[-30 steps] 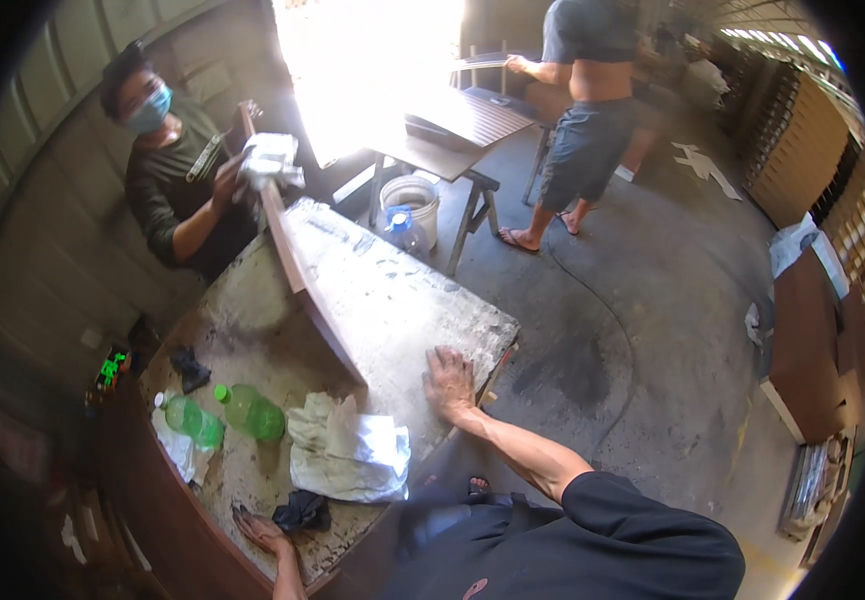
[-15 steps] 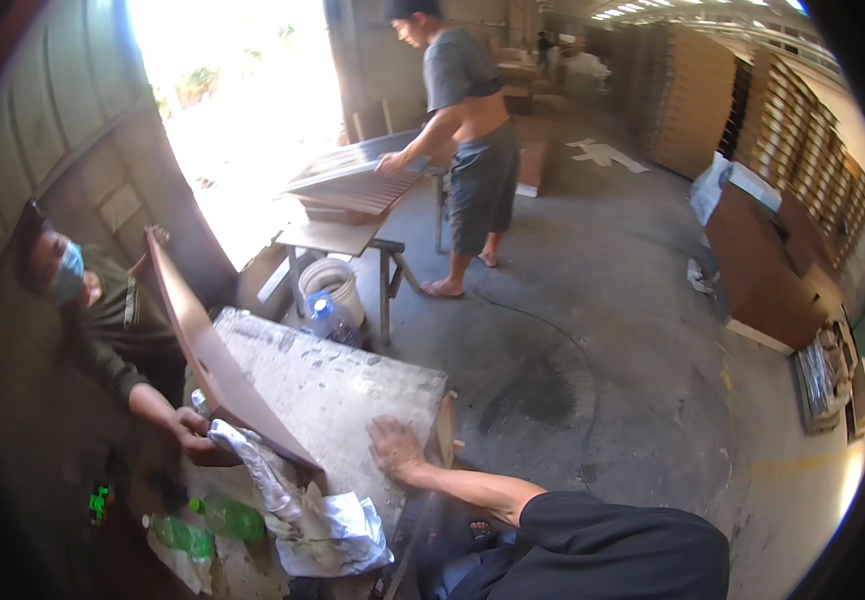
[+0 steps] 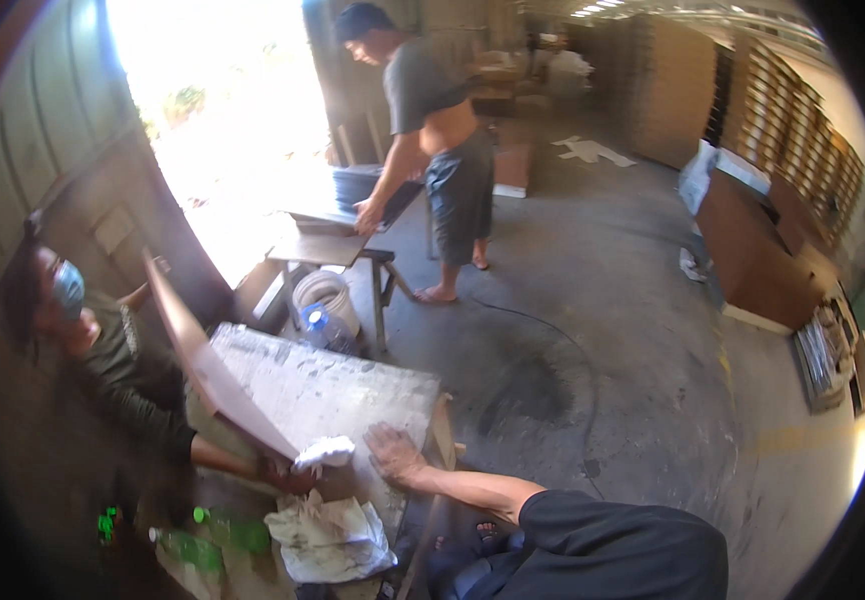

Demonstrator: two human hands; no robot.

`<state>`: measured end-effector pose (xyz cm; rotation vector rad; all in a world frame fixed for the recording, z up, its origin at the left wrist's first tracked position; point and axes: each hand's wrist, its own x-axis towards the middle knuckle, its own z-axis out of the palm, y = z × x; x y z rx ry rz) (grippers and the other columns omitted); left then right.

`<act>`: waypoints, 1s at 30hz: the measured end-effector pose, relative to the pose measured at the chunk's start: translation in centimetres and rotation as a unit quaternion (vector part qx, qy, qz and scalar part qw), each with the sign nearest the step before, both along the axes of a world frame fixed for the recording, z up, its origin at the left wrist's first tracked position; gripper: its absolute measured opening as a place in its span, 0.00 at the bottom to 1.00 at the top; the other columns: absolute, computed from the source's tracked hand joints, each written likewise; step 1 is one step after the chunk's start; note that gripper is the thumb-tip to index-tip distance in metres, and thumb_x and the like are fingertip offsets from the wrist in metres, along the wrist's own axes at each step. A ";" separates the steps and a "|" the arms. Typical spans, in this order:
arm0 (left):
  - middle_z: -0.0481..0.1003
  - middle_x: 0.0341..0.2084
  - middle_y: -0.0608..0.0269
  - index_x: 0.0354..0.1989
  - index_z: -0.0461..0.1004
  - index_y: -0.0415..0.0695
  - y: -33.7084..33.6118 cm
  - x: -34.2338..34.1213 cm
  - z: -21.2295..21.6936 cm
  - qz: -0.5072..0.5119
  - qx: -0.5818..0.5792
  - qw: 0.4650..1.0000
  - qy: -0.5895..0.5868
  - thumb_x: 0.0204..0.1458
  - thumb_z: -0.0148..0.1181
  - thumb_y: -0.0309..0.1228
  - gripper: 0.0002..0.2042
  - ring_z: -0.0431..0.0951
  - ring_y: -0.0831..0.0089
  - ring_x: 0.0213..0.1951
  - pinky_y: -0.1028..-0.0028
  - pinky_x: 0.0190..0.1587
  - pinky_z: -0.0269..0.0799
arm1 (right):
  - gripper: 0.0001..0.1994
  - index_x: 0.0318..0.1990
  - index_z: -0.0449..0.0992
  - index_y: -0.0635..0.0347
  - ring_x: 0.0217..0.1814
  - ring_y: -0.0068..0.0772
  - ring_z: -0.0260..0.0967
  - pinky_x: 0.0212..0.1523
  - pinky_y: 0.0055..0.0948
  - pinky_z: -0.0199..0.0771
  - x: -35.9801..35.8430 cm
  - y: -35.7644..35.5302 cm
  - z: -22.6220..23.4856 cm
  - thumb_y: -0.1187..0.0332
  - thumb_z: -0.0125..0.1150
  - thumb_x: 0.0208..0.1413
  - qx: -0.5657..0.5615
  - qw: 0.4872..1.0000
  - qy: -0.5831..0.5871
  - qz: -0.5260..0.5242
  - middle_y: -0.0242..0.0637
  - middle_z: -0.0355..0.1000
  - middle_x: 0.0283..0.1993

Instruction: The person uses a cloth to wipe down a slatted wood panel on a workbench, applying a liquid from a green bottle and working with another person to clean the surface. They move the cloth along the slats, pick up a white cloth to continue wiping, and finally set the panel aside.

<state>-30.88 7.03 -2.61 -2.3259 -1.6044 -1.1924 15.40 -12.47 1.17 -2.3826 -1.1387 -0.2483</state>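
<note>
My right hand point(image 3: 396, 455) lies flat with its fingers spread on a worn, stained pale worktable point(image 3: 353, 385). Nothing is in it. My left hand is out of view. Across from me, a masked co-worker holds a brown board point(image 3: 215, 375) tilted up at the table's left side. A bunched white cloth point(image 3: 324, 453) is by that co-worker's lower hand point(image 3: 291, 478), at the board's near end; the grip is blurred. A crumpled, stained off-white cloth point(image 3: 333, 540) sits at the near end, left of my forearm.
Two green bottles point(image 3: 188, 548) stand at the lower left. Behind the table are a blue-capped clear jug point(image 3: 328, 330) and a white bucket point(image 3: 328, 295). Farther back another person handles panels point(image 3: 353, 200) on a stand. Brown boards point(image 3: 763, 250) are at right; a cable point(image 3: 553, 325) crosses the floor.
The co-worker's lower hand has moved right along the board with the white cloth. The far person has shifted left and bends lower over the panels. My right hand stays put.
</note>
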 end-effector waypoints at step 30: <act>0.70 0.59 0.37 0.60 0.68 0.30 2.1 -3.6 -2.4 0.013 0.010 0.988 0.155 0.61 0.42 0.24 0.20 0.70 0.40 0.60 0.49 0.63 0.66 | 0.24 0.61 0.71 0.63 0.71 0.52 0.57 0.68 0.51 0.56 -0.1 -0.3 1.1 0.62 0.57 0.59 0.003 1.000 0.010 0.002 0.49 0.64 0.66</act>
